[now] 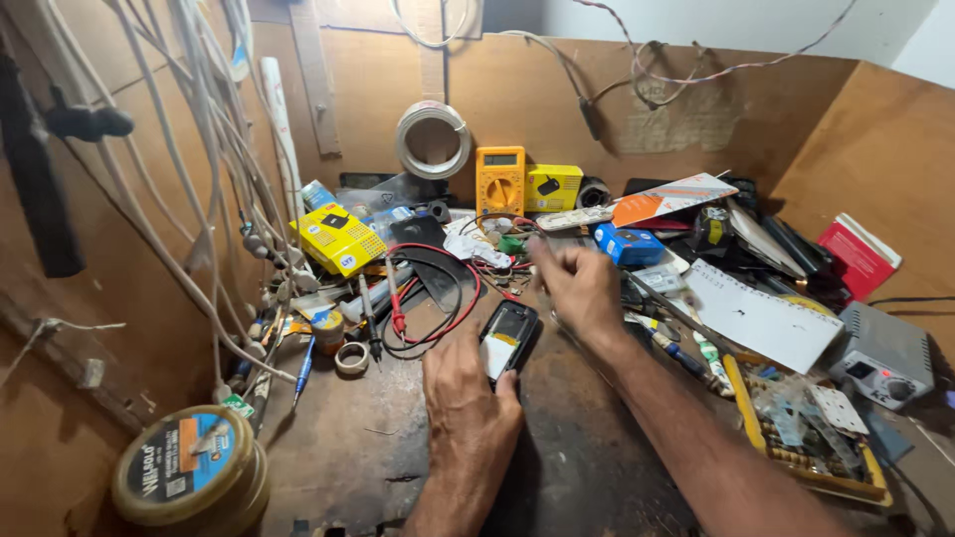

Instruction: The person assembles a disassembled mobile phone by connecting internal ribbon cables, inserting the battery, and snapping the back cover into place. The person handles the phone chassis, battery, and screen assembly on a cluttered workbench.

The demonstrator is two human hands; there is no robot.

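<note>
My left hand [466, 390] grips a small black phone with its back off [507, 338], holding it flat against the dark worn workbench [348, 447]. The phone shows a yellow and white inside. My right hand [577, 286] is stretched further back, fingers loosely curled and blurred, over small parts near a tangle of red and black probe leads [438, 298]. Whether it holds anything I cannot tell. An orange multimeter [499, 179] stands at the back wall behind it.
Yellow boxes [336, 239] and white cables [199, 149] crowd the left. A round tin [189, 467] sits front left. Right side holds a blue box [627, 244], white paper [761, 318], a grey station [885, 353], a red box [856, 257] and a parts tray [806, 428].
</note>
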